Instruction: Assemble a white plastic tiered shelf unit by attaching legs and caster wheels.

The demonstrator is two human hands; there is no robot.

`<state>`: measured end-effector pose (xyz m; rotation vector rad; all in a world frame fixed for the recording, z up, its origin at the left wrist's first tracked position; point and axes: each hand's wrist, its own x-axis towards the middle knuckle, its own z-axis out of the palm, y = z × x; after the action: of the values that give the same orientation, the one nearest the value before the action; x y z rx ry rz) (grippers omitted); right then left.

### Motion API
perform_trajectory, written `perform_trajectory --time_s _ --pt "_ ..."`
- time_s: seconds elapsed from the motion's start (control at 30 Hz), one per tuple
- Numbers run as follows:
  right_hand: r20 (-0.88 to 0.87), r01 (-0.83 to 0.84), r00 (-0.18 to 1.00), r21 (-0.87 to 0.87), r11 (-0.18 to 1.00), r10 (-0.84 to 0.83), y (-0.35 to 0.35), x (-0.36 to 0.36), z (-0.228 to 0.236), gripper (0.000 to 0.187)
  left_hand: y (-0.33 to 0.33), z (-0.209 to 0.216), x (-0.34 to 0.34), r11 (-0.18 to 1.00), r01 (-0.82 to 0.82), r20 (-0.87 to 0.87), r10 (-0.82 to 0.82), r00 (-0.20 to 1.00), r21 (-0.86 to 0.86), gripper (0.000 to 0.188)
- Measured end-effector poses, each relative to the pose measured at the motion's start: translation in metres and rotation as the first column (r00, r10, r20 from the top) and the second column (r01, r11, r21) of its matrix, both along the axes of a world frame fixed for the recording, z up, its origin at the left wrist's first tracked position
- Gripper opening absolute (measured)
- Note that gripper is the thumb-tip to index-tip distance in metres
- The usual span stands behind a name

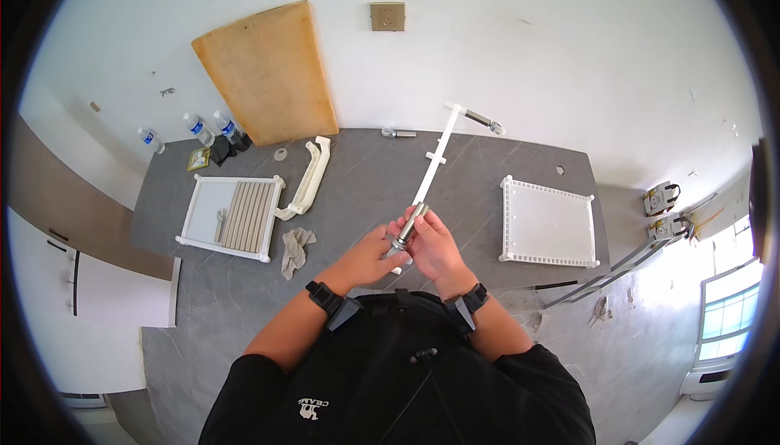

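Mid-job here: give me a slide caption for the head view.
Left hand and right hand hold a metal cylinder at a grey table, near a white bar.

Right of the right hand (439, 250), bare tabletop (478, 193) lies open as far as the white tray (549, 225). Ahead of both hands, a white bar (434, 170) slants across; left of the left hand (369, 258), a rag (296, 251) obstructs.

Scuffed wht wall (504, 47); gray tbl (366, 177), gray flr (203, 347); wht cab (110, 290) on L, bright window (725, 323) on R.
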<state>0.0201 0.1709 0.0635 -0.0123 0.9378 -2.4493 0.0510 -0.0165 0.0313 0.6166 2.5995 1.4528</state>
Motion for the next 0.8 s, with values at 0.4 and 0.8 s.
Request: perform_trajectory --time_s 0.4,0.8 --pt "-0.780 0.756 0.625 0.617 0.216 0.039 -0.041 -0.032 0.006 0.023 -0.023 -0.001 -0.014 0.972 0.074 0.199 -0.119 0.973 0.221 0.028" --pt "-0.451 0.444 0.884 0.892 0.083 0.122 -0.051 -0.063 -0.020 0.059 -0.175 -0.052 -0.009 0.706 -0.341 0.563 -0.100 0.820 0.621 0.038"
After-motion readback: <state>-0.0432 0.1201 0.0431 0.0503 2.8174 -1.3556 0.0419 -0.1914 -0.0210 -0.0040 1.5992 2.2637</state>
